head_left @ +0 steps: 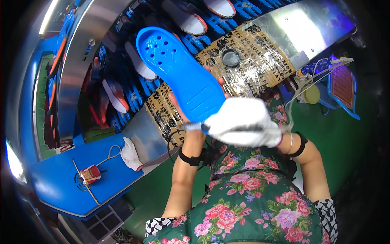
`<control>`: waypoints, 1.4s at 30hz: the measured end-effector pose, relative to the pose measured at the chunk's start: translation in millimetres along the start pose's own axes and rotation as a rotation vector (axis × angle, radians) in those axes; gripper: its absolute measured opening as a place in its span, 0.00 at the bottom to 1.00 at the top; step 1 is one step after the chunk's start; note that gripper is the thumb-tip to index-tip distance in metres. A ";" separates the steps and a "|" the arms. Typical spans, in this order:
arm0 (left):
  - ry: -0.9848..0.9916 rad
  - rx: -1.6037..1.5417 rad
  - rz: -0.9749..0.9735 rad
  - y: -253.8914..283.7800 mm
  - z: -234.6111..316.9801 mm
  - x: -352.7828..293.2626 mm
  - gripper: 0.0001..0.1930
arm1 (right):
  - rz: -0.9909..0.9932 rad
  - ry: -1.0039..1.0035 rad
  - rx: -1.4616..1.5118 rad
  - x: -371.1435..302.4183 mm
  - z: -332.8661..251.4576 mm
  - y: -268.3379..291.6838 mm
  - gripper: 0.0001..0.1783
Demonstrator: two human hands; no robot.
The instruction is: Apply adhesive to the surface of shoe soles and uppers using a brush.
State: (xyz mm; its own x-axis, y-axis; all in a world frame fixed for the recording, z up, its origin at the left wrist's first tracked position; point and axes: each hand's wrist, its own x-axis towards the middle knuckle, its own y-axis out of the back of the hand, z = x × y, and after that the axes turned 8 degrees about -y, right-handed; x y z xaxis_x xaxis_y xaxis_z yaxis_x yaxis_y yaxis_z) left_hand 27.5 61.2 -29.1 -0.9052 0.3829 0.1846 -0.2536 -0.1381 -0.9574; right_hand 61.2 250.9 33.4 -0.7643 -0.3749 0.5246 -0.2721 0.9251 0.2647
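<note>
A bright blue shoe sole (185, 77) lies tilted across my bare left hand (178, 107), whose fingers wrap round its edges from beneath. Small round holes and shiny wet-looking streaks mark its far end; a few grooves cross the near part. My right hand (241, 122), in a white glove, is closed round a slim brush-like tool (194, 127). The tool's pale grey end reaches left over the near end of the sole; whether it touches is unclear. Beyond my hands a round black pot (230, 58) with greyish contents stands on the taped cardboard (260, 61).
White and red shoe uppers (115, 95) and blue racks fill the line behind. To the left, a blue table (53, 179) holds a white glove (131, 154) and a red box with a stick (90, 175). A blue-framed stool (343, 87) and tangled cords (302, 87) are at the right.
</note>
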 end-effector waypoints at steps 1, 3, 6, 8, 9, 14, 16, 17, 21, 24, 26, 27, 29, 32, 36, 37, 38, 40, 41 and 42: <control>-0.059 0.071 0.128 -7.4 -2.5 1.3 0.57 | 0.017 -0.047 -0.049 4.1 4.0 5.7 0.12; -0.119 0.138 0.262 -14.5 -4.8 0.0 0.58 | 0.119 0.050 -0.063 5.6 14.5 6.1 0.14; 0.072 -0.053 -0.016 -10.4 6.1 9.5 0.60 | 0.003 0.124 -0.132 -15.4 7.9 -12.8 0.19; 0.065 -0.068 -0.004 -9.9 9.5 8.7 0.61 | -0.054 0.030 0.059 -5.7 -0.2 0.4 0.15; 0.057 -0.080 0.006 -11.1 9.7 8.2 0.62 | -0.040 -0.018 0.117 -1.8 4.1 4.0 0.13; 0.080 -0.029 0.048 6.7 29.6 11.6 0.62 | -0.014 0.153 -0.118 -4.6 14.9 -7.4 0.16; 0.214 -0.066 0.098 6.3 37.3 17.0 0.63 | -0.080 0.001 0.091 -10.5 5.9 -10.6 0.12; 0.199 -0.066 0.105 7.3 38.6 17.2 0.63 | -0.124 -0.109 0.250 -10.7 4.5 -7.4 0.11; 0.288 -0.024 0.140 5.3 36.6 12.5 0.66 | 0.067 -0.309 0.256 -9.3 12.3 -5.7 0.11; 0.291 -0.066 -0.040 12.6 44.2 19.1 0.62 | -0.086 0.115 -0.134 -14.3 15.1 -8.9 0.16; 0.298 -0.046 -0.057 13.2 44.7 23.1 0.62 | -0.134 0.089 -0.076 -20.3 4.5 -12.9 0.16; 0.309 -0.026 -0.074 13.0 44.5 23.7 0.62 | -0.175 0.055 -0.013 -20.4 1.0 -9.9 0.15; 0.342 0.102 -0.032 -0.3 51.7 25.3 0.65 | -0.134 -0.036 0.158 -12.7 3.6 -5.3 0.13; 0.327 0.251 0.025 -3.4 52.1 28.2 0.68 | -0.075 -0.001 0.024 -9.1 14.1 -4.5 0.12; 0.306 0.149 -0.021 8.9 58.9 27.3 0.67 | -0.117 -0.084 0.226 -5.1 8.9 -9.9 0.10; 0.305 0.151 -0.040 9.4 57.4 27.3 0.67 | -0.077 -0.173 0.340 -2.6 8.7 -6.8 0.08; 0.294 0.118 0.004 6.8 56.0 26.0 0.65 | 0.034 -0.297 0.455 -4.8 13.6 -6.9 0.07; 0.237 0.022 0.072 6.2 56.8 20.8 0.60 | 0.129 -0.280 0.267 9.9 18.7 0.5 0.09; 0.057 -0.135 0.388 -4.0 42.4 24.8 0.57 | 0.151 -0.261 0.143 17.9 26.6 10.7 0.10; 0.113 -0.194 0.293 0.3 40.8 17.6 0.53 | 0.123 -0.210 0.073 28.9 29.8 19.9 0.10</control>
State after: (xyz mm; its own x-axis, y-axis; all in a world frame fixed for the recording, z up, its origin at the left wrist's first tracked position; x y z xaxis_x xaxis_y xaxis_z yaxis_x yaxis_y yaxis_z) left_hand -2.4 30.6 -17.1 -0.8837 0.4526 -0.1192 0.0901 -0.0855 -0.9923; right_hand 16.2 260.2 29.7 -0.8970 -0.2458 0.3674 -0.2055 0.9677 0.1458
